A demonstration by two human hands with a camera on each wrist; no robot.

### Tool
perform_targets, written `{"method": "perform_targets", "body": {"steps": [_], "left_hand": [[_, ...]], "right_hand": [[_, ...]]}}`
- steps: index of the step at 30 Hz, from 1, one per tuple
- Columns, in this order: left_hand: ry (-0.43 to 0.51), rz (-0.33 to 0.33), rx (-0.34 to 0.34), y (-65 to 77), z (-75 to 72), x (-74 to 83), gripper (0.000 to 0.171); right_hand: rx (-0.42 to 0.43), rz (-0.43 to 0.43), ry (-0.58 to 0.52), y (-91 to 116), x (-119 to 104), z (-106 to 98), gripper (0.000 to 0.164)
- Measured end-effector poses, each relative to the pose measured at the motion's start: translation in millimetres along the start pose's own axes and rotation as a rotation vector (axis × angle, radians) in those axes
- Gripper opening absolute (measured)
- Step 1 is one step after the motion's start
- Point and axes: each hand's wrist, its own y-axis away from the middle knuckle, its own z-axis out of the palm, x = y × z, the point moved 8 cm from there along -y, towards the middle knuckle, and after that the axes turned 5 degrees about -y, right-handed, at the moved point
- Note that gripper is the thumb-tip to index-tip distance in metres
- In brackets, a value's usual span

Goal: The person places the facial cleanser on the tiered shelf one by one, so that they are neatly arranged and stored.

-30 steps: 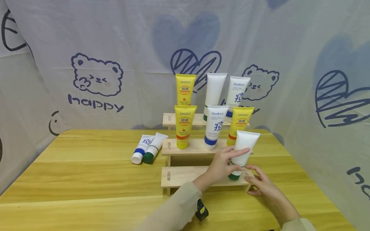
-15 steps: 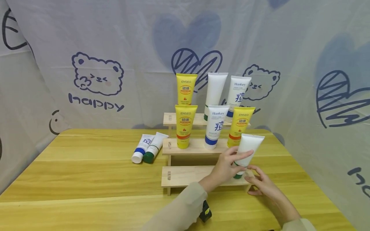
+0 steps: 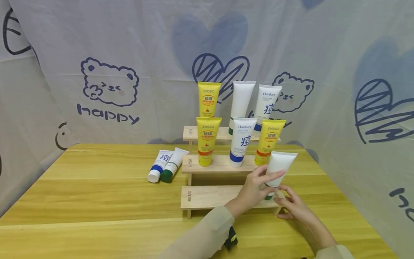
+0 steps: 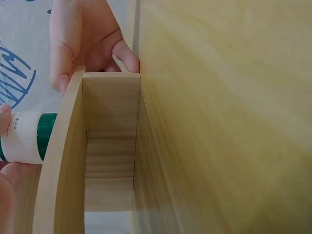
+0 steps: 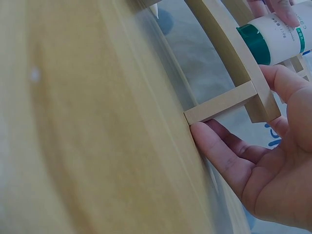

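My left hand [image 3: 253, 187] grips a white squeeze tube [image 3: 281, 163] with a green cap, index finger laid across its front. The tube stands cap-down at the right end of the lowest step of a wooden display rack [image 3: 210, 196], its top leaning right. In the right wrist view, the green cap [image 5: 254, 44] is right at the board's top face. My right hand [image 3: 297, 207] holds the rack's right end. Its thumb [image 5: 219, 153] is against the leg near the table, with other fingers at the board's end and behind the leg.
On the middle step stand two yellow tubes [image 3: 208, 142] [image 3: 269, 142] and a white-and-blue tube [image 3: 242, 142]. Another yellow tube [image 3: 208, 99] and two white ones stand on the top step. Two tubes [image 3: 171, 165] lie left of the rack. A patterned curtain [image 3: 155, 43] hangs behind the table.
My left hand has slid the white tube rightward along the lowest step to its right end. My right hand stays at the rack's end.
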Motion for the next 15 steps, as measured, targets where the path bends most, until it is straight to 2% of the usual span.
{"method": "perform_targets", "body": {"steps": [8,15], "left_hand": [[0.019,-0.001,-0.036,4.3,-3.5,1.3,0.046],[-0.006,-0.021,-0.023,11.4,-17.4,1.2,0.040]], "right_hand": [[0.006,0.004,-0.003,0,-1,0,0.029],[0.007,-0.008,0.007,0,-1,1,0.029]]}}
